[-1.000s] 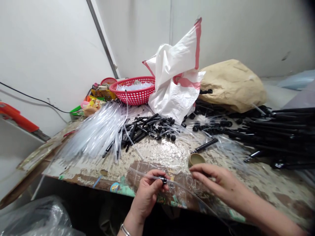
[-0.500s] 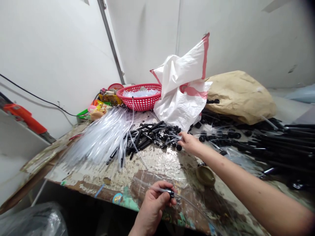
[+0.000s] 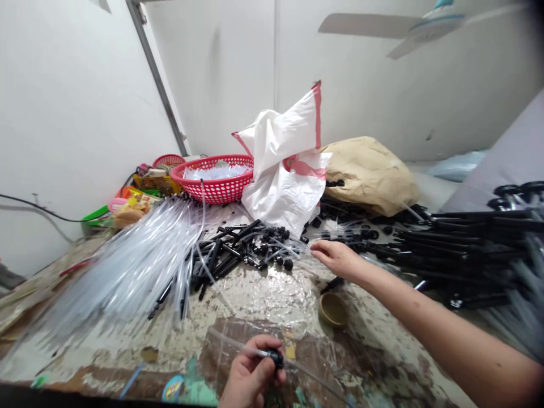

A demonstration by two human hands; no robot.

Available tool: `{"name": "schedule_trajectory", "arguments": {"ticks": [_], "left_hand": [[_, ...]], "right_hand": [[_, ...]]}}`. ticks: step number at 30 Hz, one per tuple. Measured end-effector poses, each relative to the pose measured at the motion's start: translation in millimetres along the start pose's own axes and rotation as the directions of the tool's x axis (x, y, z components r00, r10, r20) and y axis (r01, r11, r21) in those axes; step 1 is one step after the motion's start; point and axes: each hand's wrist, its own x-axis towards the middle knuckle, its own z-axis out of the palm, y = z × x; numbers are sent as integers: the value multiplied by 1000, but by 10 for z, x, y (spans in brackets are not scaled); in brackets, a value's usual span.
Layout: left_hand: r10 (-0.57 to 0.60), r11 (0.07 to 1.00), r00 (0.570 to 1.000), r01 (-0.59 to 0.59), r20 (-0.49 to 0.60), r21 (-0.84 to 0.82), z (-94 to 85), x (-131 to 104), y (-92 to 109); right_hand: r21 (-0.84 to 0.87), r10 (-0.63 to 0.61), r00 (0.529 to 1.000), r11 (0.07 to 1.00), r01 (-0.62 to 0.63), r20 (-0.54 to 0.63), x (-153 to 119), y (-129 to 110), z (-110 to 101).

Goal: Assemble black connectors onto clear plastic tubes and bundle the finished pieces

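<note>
My left hand [image 3: 253,371] is closed around a black pump cap [image 3: 275,358] near the front of the table. A thin clear tube runs out from both sides of the cap. My right hand [image 3: 335,259] reaches over the table just right of the pile of black pump parts [image 3: 250,243]. Its fingertips are pinched at the end of a clear plastic tube [image 3: 293,247] that leads out of the pile; the tips are partly blurred. A small brown bowl [image 3: 334,310] stands below my right wrist.
A large bundle of clear tubes [image 3: 140,255] lies at the left. Behind are a red basket [image 3: 216,190], a white sack [image 3: 284,187] and a brown paper bag [image 3: 368,170]. Black rod-like parts [image 3: 459,243] are heaped at the right. A fan [image 3: 425,28] hangs above.
The view has swung right and up. My right hand has drawn rightward, away from the pile of black parts. My left hand keeps its hold on the pump cap.
</note>
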Motion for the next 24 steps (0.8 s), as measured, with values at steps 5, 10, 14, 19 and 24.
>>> {"name": "schedule_trajectory", "arguments": {"ticks": [5, 10, 14, 19, 24], "left_hand": [[-7, 1000, 1000, 7, 20, 21, -19, -18, -17], [27, 999, 999, -27, 24, 25, 22, -35, -23], [29, 999, 998, -30, 50, 11, 44, -53, -9], [17, 999, 997, -14, 71, -36, 34, -51, -13], [-12, 995, 992, 24, 128, -92, -17, -17, -44]], "right_hand": [[18, 47, 999, 999, -47, -4, -158, 266, -189], [57, 13, 1000, 998, -14, 23, -48, 174, -242], [55, -56, 994, 997, 51, 93, 254, -232, -136], [34, -72, 973, 997, 66, 220, 799, -833, 262], [-74, 21, 974, 997, -5, 226, 1314, -1236, 677]]}}
